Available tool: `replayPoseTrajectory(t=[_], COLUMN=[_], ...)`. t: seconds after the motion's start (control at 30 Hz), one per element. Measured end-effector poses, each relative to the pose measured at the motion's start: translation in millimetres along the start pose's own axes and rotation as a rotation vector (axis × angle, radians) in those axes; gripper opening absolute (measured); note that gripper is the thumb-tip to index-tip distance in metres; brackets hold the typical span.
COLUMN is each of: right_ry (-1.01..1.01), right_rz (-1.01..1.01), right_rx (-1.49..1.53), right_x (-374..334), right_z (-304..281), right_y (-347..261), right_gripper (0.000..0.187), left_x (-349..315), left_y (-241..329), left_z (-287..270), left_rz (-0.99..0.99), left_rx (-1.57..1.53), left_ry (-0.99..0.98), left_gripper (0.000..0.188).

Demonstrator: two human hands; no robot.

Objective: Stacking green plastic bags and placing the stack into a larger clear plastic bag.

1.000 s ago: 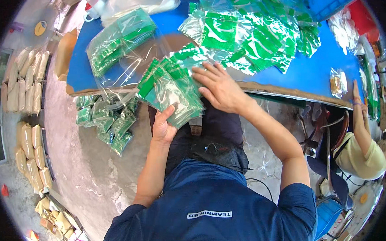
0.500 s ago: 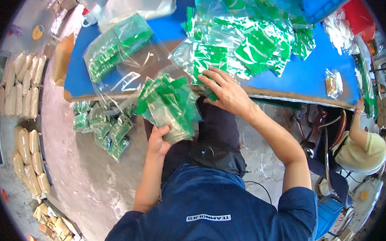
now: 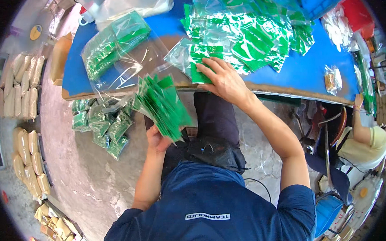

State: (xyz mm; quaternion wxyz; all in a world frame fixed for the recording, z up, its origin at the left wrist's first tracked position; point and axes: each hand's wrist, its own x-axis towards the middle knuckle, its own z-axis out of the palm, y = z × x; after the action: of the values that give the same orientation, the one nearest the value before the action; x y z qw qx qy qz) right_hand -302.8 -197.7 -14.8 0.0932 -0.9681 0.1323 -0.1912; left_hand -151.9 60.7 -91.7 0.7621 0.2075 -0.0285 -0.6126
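My left hand (image 3: 158, 141) is closed on the lower end of a fanned stack of green-and-clear plastic packets (image 3: 164, 106), held over my lap in front of the table edge. At the front of the table, my right hand (image 3: 227, 85) rests with fingers spread on a flat green-and-clear packet (image 3: 197, 76); its thumb is apart from the fingers. Beyond it spreads a large overlapping pile of similar packets (image 3: 255, 47). To the left lies a large clear bag (image 3: 136, 69) with a row of green packets (image 3: 118, 44) inside, its loose end hanging over the edge.
Clear plastic sheets (image 3: 140, 2) lie at the blue table's (image 3: 308, 78) back left, near a white mug (image 3: 85, 19). Filled green packets (image 3: 101, 126) are heaped below the table. Brown sacks (image 3: 22, 83) stand stacked far left. Another person (image 3: 364, 140) sits at right.
My right hand has shifted slightly forward onto the packet at the table edge. The stack in my left hand has tilted and now shows its edges more.
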Motion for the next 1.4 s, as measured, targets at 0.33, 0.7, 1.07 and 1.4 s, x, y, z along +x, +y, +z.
replayPoseTrajectory(t=[0.33, 0.7, 1.07, 1.4], right_ry=[-0.011, 0.315, 0.006, 0.137], right_rz=[0.067, 0.601, 0.138, -0.478], right_rx=[0.062, 1.215, 0.018, 0.142], right_x=[-7.6, -11.1, 39.7, 4.5], right_z=[-12.6, 2.1, 41.9, 1.8], right_y=[-3.8, -104.5, -54.6, -64.1], right_gripper=[0.049, 0.01, 0.07, 0.027], left_x=[2.5, 15.4, -23.7, -11.2], left_y=[-9.1, -1.7, 49.2, 46.9], left_z=[-61.8, 24.4, -11.9, -23.7], left_rz=[-0.087, 0.053, 0.219, 0.04], left_rx=[-0.165, -0.16, 0.053, 0.13], left_ry=[-0.23, -0.125, -0.174, 0.147], left_gripper=[0.069, 0.057, 0.062, 0.075])
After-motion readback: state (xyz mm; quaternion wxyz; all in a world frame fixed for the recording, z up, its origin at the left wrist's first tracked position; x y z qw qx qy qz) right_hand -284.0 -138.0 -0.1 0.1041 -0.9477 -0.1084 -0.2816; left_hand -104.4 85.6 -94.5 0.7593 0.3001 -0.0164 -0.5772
